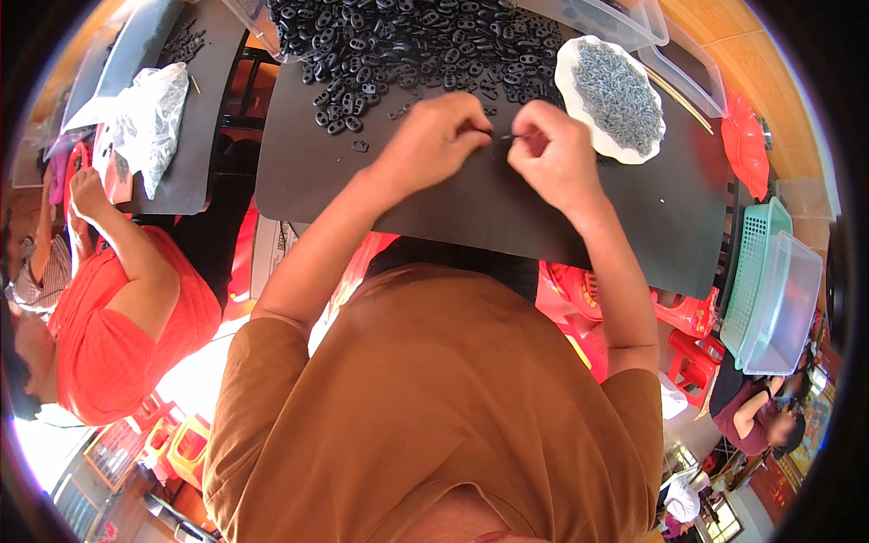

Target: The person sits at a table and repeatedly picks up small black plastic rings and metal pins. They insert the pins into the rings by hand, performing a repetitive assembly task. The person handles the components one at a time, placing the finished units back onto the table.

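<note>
Both hands are raised over the dark table, a short gap apart, near the front of a large pile of small black oval pieces with two holes (425, 45). The fingers of my left hand (434, 140) are closed in a pinch; whatever they hold is too small to name. My right hand (554, 152) is pinched too, with a thin dark tip at its fingers that I cannot identify. To its right stands a white scalloped dish (587, 127) filled with small grey metal screws or pins (620, 95). A single black piece (360, 146) lies left of my left hand.
Clear plastic bins (593, 20) border the pile at the back. A red scalloped dish (746, 145) and a green basket (759, 271) are at the right. On the left, a person in red sits at another table (195, 136) with a white plastic bag (149, 122).
</note>
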The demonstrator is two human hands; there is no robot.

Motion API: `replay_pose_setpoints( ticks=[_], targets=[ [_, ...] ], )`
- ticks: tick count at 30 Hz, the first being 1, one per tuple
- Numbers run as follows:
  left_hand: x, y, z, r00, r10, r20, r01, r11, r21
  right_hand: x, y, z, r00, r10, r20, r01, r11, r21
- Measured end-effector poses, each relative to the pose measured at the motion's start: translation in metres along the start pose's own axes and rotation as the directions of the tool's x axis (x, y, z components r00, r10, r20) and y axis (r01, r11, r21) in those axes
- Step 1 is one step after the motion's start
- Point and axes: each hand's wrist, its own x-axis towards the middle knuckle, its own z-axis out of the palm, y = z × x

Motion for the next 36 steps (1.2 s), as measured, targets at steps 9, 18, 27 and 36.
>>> replay_pose_setpoints(
  ticks=[9, 18, 27, 36],
  targets=[
    [0.002, -0.008, 0.005, 0.988, -0.157, 0.004, 0.142, 0.881, -0.452, -0.002, 0.022, -0.008, 0.986, 0.124, -0.114, -0.082, 0.944, 0.320],
    [0.013, 0.002, -0.003, 0.961, -0.255, 0.110, 0.272, 0.785, -0.556, 0.006, 0.025, 0.000, 0.966, 0.254, 0.049, -0.197, 0.599, 0.776],
    [0.016, 0.007, -0.001, 0.962, -0.261, 0.083, 0.262, 0.788, -0.556, 0.010, 0.020, 0.009, 0.955, 0.280, 0.100, -0.256, 0.605, 0.754],
    [0.017, -0.003, 0.002, 0.995, -0.091, -0.047, 0.053, 0.849, -0.526, 0.009, 0.031, 0.010, 0.909, 0.254, 0.331, -0.377, 0.161, 0.912]
  ],
)
